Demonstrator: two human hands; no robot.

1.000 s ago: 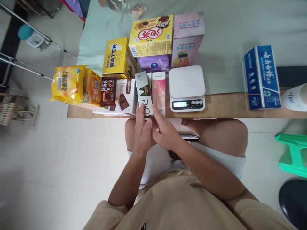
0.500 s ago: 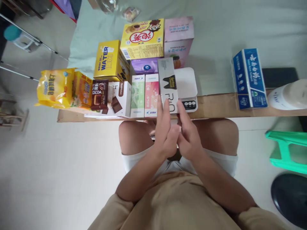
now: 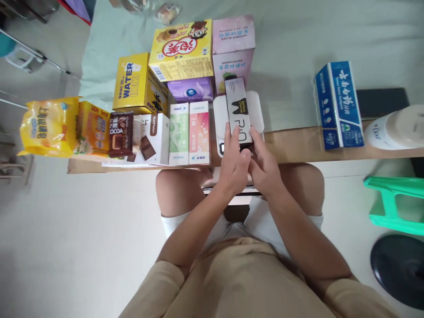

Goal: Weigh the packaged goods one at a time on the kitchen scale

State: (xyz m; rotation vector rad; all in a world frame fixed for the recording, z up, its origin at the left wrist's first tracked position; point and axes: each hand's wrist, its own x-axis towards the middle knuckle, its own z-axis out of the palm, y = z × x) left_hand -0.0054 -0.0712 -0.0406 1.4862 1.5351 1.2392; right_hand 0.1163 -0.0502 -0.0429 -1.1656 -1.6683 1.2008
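Nearest, the person's left hand (image 3: 233, 170) and right hand (image 3: 265, 171) hold a silver-and-black box (image 3: 236, 100) between them by its near end. It lies over a white scale (image 3: 255, 110); contact is unclear. Left stand a green carton (image 3: 179, 138) and pink carton (image 3: 199, 137); farther, a yellow snack box (image 3: 180, 51).

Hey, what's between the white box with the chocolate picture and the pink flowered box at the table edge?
A green-and-white box sits between them, in the head view.

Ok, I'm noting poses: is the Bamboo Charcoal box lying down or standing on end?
The box lies down: its long printed face points up, between left hand and right hand.
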